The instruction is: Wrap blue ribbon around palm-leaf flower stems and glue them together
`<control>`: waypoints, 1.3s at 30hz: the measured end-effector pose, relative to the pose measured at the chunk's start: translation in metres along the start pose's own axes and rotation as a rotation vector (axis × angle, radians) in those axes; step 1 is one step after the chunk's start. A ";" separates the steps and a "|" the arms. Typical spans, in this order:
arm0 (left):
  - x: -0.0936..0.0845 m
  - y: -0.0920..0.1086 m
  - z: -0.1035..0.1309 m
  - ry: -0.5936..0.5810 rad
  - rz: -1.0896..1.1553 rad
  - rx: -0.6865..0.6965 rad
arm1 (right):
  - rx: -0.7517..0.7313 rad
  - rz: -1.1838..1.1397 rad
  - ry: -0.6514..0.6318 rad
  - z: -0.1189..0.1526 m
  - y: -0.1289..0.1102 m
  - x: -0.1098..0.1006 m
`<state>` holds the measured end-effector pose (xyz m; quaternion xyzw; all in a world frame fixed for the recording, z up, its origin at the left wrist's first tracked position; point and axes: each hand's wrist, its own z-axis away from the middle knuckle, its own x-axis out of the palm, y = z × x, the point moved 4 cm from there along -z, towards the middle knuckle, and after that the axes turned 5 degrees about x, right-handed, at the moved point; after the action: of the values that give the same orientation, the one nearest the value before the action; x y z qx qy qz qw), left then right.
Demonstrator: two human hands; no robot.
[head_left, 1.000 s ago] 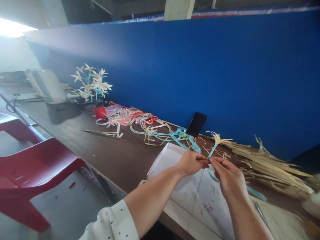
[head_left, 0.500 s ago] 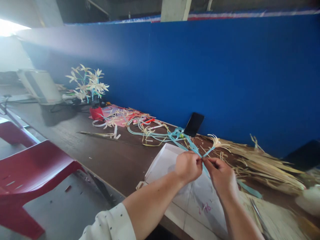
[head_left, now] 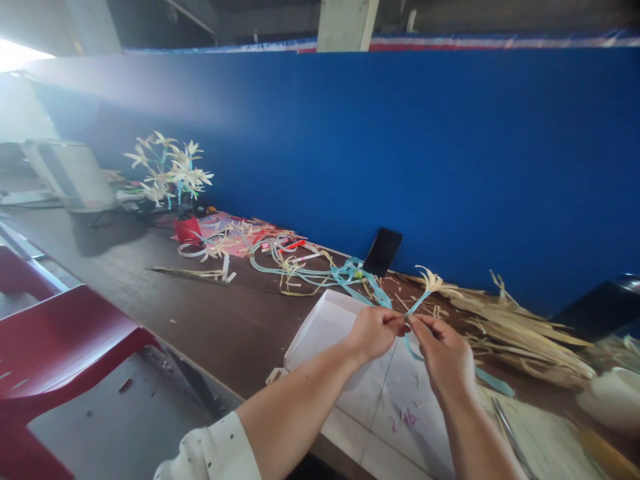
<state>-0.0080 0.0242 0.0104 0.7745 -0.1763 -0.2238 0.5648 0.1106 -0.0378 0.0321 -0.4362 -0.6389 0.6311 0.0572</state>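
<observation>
flower (head_left: 429,280): cream | stem (head_left: 417,305): light blue | sleeve (head_left: 215,448): white, dark dots | partition (head_left: 450,153): blue | chair (head_left: 65,333): red

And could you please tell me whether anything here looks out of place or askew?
Mildly: a small brown scrap lies on the floor by the red chair, looking dropped. The black phone sits askew near the blue partition, beside tangled blue ribbon. I see no obvious spill or damage.

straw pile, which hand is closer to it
Right. In the picture, the right hand is just left of the straw pile; the left hand is farther off, on the right hand's other side.
</observation>
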 end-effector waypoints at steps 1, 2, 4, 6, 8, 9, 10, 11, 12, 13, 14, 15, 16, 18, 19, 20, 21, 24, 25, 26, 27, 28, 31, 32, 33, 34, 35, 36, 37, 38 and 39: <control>0.001 -0.004 -0.002 -0.018 0.083 -0.061 | 0.006 -0.007 -0.002 0.001 0.000 0.000; 0.002 -0.008 -0.003 -0.023 0.144 -0.108 | 0.010 -0.013 -0.001 0.001 -0.001 0.000; 0.003 -0.013 -0.005 -0.016 0.202 -0.149 | 0.019 -0.025 -0.002 0.002 -0.001 0.000; 0.003 -0.015 -0.006 -0.003 0.211 -0.142 | 0.020 -0.028 -0.010 0.002 -0.001 0.000; 0.003 -0.015 -0.005 -0.008 0.226 -0.153 | 0.014 -0.008 -0.013 0.001 -0.001 -0.001; 0.004 -0.014 -0.004 -0.019 0.242 -0.167 | 0.010 0.006 -0.013 0.000 0.000 -0.002; 0.004 -0.013 -0.003 -0.033 0.256 -0.181 | 0.005 0.019 -0.017 -0.001 0.000 -0.002; 0.004 -0.012 -0.003 -0.050 0.266 -0.187 | 0.001 0.028 -0.026 -0.001 0.001 -0.002; 0.005 -0.011 -0.002 -0.064 0.268 -0.188 | -0.004 0.033 -0.034 -0.002 0.002 -0.002; 0.004 -0.010 -0.002 -0.068 0.259 -0.181 | -0.011 0.036 -0.043 -0.002 0.004 -0.002; 0.003 -0.010 -0.002 -0.062 0.232 -0.165 | -0.017 0.039 -0.048 -0.003 0.005 -0.002; 0.002 -0.009 -0.002 -0.048 0.190 -0.143 | -0.024 0.043 -0.052 -0.004 0.006 -0.002; 0.000 -0.008 -0.001 -0.033 0.135 -0.118 | -0.031 0.048 -0.054 -0.004 0.007 -0.002; -0.002 -0.006 0.000 -0.016 0.014 -0.062 | -0.040 0.055 -0.062 -0.006 0.010 -0.002; -0.003 -0.004 0.001 -0.012 -0.051 -0.029 | -0.039 0.056 -0.069 -0.006 0.011 -0.001; -0.004 -0.002 0.002 -0.003 -0.117 0.003 | -0.035 0.057 -0.077 -0.007 0.012 -0.001; -0.005 0.001 0.004 0.017 -0.189 0.036 | -0.029 0.058 -0.081 -0.007 0.012 -0.001; -0.007 0.012 0.009 0.111 -0.433 0.147 | -0.026 0.065 -0.073 -0.008 0.012 0.001; -0.008 0.015 0.010 0.131 -0.501 0.176 | -0.034 0.063 -0.070 -0.007 0.010 0.002; -0.008 0.018 0.012 0.142 -0.556 0.197 | -0.044 0.055 -0.069 -0.007 0.009 0.004; -0.008 0.019 0.013 0.148 -0.598 0.213 | -0.053 0.045 -0.070 -0.006 0.007 0.005; -0.008 0.020 0.013 0.154 -0.629 0.223 | -0.061 0.032 -0.077 -0.004 0.005 0.006; -0.009 0.020 0.014 0.189 -0.657 0.230 | -0.073 -0.002 -0.104 -0.001 0.000 0.008; -0.009 0.019 0.013 0.199 -0.652 0.221 | -0.071 -0.010 -0.112 -0.001 -0.001 0.008; -0.010 0.018 0.013 0.208 -0.643 0.206 | -0.067 -0.015 -0.119 0.000 -0.002 0.008; -0.010 0.018 0.012 0.216 -0.633 0.187 | -0.062 -0.020 -0.123 0.000 -0.002 0.008; -0.010 0.017 0.012 0.224 -0.625 0.168 | -0.058 -0.024 -0.123 0.000 -0.002 0.008; -0.010 0.016 0.011 0.231 -0.619 0.151 | -0.057 -0.029 -0.121 0.000 -0.002 0.007; -0.010 0.016 0.011 0.238 -0.615 0.137 | -0.057 -0.034 -0.120 -0.001 -0.001 0.007; -0.011 0.016 0.011 0.243 -0.611 0.128 | -0.057 -0.036 -0.118 -0.001 -0.001 0.007; -0.011 0.016 0.010 0.247 -0.606 0.123 | -0.058 -0.036 -0.112 -0.001 0.000 0.007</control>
<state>-0.0228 0.0166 0.0244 0.8456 0.1189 -0.2748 0.4420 0.1071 -0.0326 0.0292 -0.3902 -0.6670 0.6344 0.0202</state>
